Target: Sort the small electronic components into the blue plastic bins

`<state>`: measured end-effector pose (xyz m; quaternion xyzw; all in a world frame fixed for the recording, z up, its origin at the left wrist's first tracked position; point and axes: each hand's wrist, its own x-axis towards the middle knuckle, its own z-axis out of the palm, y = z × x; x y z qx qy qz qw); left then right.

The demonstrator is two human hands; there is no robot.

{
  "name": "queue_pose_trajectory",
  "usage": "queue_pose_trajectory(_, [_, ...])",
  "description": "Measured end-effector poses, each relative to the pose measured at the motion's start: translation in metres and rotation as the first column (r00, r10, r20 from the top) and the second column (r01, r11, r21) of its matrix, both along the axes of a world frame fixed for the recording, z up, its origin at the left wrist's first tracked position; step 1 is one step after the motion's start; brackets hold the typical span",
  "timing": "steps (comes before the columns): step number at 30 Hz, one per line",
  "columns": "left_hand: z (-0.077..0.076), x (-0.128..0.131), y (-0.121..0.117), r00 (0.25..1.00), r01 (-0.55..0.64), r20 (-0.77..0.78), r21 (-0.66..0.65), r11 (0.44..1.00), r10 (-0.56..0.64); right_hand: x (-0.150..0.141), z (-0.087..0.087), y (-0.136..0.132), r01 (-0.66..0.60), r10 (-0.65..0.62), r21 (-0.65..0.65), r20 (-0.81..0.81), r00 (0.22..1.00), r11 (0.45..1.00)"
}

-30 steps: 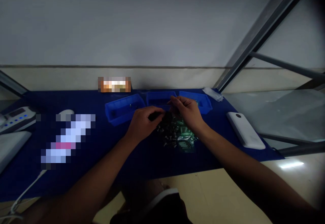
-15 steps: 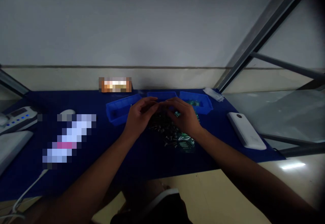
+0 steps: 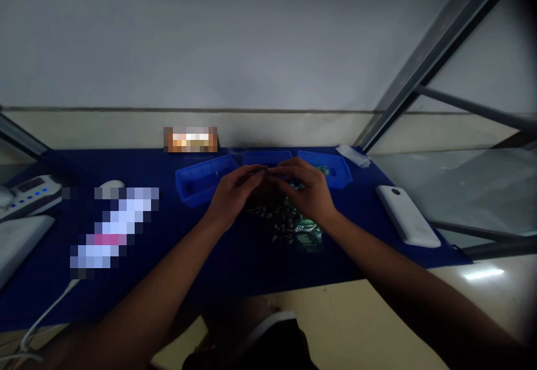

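My left hand (image 3: 235, 191) and my right hand (image 3: 309, 191) meet at the fingertips over the middle of the blue-covered table (image 3: 251, 272). Both are closed in a pinch; whatever sits between the fingertips is too small and dark to make out. Beneath them lies a pile of dark screws (image 3: 279, 221), partly hidden by my right hand. Clear greenish plastic bags (image 3: 309, 235) rest at the pile's right side. Behind my hands stand a left blue bin (image 3: 197, 182), with a small bit inside, a middle blue bin (image 3: 266, 158) and a right blue bin (image 3: 335, 173) holding greenish packets.
A white power bank-like block (image 3: 406, 216) lies at the right edge. A clear plastic packet (image 3: 353, 155) sits at the back right. On the left are a white mouse-like object (image 3: 111, 189), a power strip (image 3: 36, 193) and a blurred-out lit device (image 3: 113, 230) with a cable.
Both hands have shifted slightly to the right, their fingertips still together. The small bit in the left bin shows more clearly. The objects on the table stay put.
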<state>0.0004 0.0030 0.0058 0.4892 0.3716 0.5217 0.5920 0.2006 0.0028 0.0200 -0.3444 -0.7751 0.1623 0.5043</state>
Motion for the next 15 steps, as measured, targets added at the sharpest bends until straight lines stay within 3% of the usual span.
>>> queue_pose_trajectory(4, [0.0010, 0.0010, -0.0017, 1.000, 0.007, -0.024, 0.026, 1.000, -0.007, 0.0019, -0.0023, 0.0019, 0.049, -0.049, -0.016, 0.015, 0.999, 0.999])
queue_pose_trajectory(15, [-0.0017, -0.0032, -0.0003, 0.984, -0.057, -0.162, 0.100, 0.993, 0.073, -0.0012, -0.0082, 0.0050, 0.000, -0.005, 0.054, 0.091, 0.996, 0.999])
